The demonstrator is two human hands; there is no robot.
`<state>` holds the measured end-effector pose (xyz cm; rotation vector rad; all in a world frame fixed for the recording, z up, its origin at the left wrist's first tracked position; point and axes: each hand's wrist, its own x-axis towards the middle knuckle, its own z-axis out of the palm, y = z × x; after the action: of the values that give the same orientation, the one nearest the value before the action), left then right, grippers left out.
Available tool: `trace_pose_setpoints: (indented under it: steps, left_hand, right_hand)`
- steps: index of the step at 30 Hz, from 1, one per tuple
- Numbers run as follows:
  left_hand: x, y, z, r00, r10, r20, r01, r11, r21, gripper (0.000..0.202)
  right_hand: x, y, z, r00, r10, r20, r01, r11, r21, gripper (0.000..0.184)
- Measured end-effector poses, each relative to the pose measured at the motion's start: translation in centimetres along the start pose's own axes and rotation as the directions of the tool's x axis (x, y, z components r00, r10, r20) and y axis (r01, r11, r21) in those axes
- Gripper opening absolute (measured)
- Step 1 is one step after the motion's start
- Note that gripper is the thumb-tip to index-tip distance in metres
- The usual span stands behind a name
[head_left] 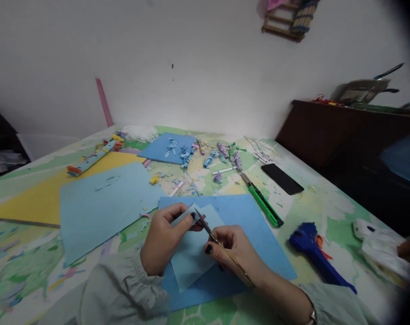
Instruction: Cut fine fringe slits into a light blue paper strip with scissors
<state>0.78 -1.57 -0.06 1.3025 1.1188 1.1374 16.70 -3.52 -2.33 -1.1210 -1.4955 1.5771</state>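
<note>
My left hand (171,232) pinches the upper part of a light blue sheet (190,262), thumb on top. In my right hand (237,248) is a small pair of scissors (210,232) with gold-coloured handles. Their blades reach up to the sheet's edge beside my left thumb. Whether the blades are parted, I cannot tell. The light blue sheet lies over a darker blue sheet (259,243). My right fingers partly hide the scissors' handles.
A green utility knife (266,205), a black phone (282,178) and a blue glue gun (318,257) lie to the right. Leftward are a larger light blue sheet (106,203) and a yellow sheet (25,203). Small curled paper pieces (211,158) and scraps lie behind.
</note>
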Motion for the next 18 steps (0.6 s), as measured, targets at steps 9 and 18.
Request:
trace_pose_setpoints:
  steps: [9, 18]
  left_hand:
    - [-0.05, 0.28, 0.03, 1.0, -0.014, -0.013, 0.015, 0.998, 0.054, 0.014]
    - [-0.09, 0.02, 0.17, 1.0, -0.012, -0.012, 0.012, 0.997, 0.073, 0.013]
  right_hand:
    - [0.14, 0.01, 0.02, 1.0, -0.016, -0.001, 0.016, 1.0, 0.004, 0.049]
    - [0.14, 0.0, -0.04, 1.0, -0.025, -0.001, 0.025, 1.0, 0.0, 0.049]
